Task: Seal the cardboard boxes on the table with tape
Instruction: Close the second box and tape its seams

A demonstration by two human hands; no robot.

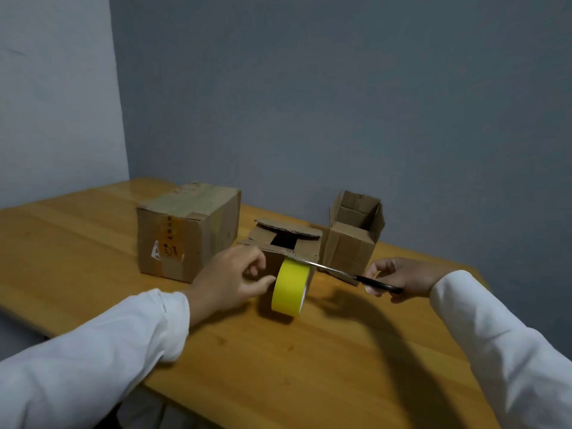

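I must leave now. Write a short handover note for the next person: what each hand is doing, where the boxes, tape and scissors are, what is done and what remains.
Left hand: fingers curled beside the yellow tape roll, which stands on edge on the table; contact unclear.
Right hand: holds the scissors, blade tips at the top of the roll, by the small middle box.
Large box, left: flaps closed, old tape on it.
Middle box: flaps folded, gap still open on top, no yellow tape visible.
Tall box, right: flaps standing open.
Left: cut the tape, seal the middle box, then close and seal the tall one.
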